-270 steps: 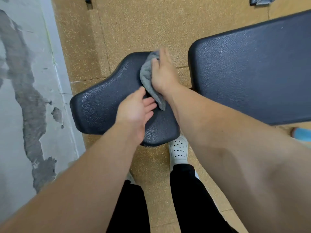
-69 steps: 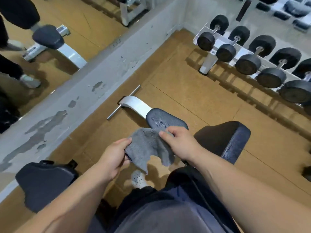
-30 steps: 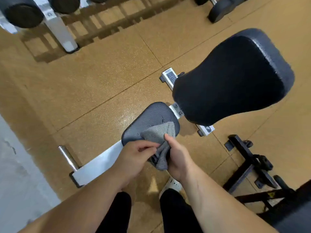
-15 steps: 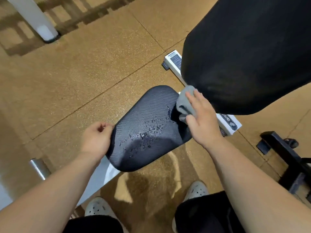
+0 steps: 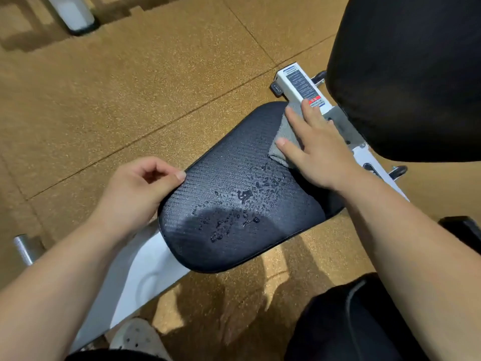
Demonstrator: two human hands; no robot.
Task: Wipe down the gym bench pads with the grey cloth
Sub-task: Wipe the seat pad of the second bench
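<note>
A small dark ribbed bench pad (image 5: 229, 204) fills the middle of the view, with water droplets beaded across its centre. My right hand (image 5: 315, 149) lies flat with straight fingers on the grey cloth (image 5: 282, 138), pressing it onto the pad's far right end. My left hand (image 5: 135, 188) has curled fingers, and its thumb touches the pad's left edge. A larger black pad (image 5: 406, 74) looms at the upper right, partly over the white frame.
The white bench frame (image 5: 140, 277) runs from lower left to a labelled end (image 5: 302, 84) at upper right. Brown speckled rubber floor lies all around. A white rack foot (image 5: 75, 14) stands top left. My white shoe (image 5: 138, 337) and dark trousers are at the bottom.
The view has come closer to the small pad. My right hand with the cloth stays at the pad's far end, its fingers now spread flatter. My left hand stays at the left edge.
</note>
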